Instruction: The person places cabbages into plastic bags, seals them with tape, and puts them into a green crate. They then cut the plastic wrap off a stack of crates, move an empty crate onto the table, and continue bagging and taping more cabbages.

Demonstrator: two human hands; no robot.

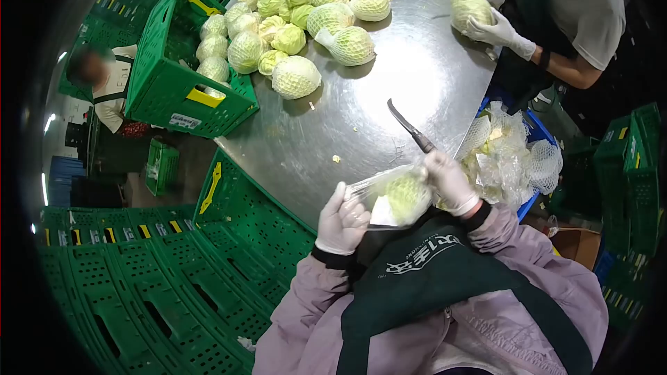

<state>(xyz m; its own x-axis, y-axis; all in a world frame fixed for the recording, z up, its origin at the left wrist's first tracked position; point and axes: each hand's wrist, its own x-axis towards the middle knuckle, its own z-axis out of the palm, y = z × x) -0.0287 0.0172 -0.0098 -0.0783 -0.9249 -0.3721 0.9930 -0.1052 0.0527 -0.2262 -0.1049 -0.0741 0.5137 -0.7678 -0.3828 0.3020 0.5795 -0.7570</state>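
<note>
A pale green cabbage (406,198) in clear plastic film (372,186) is between my gloved hands, just over the table's near edge. My left hand (342,221) is closed on the film and stretches it away from the cabbage. At the cabbage's other side my right hand (448,179) is closed, with fingers at the film. A curved knife (408,125) sticks out from the top of this hand, blade toward the table, and the end of its handle is hidden by the fingers. A white patch (383,212) shows beneath the film.
Cabbages in foam nets (297,78) crowd the far side of the metal table (306,160). A green crate (187,97) stands tilted at its left, beside more green crates (139,285). A blue bin (542,128) holds discarded nets. Across the table, a person (563,21) holds a cabbage and a knife.
</note>
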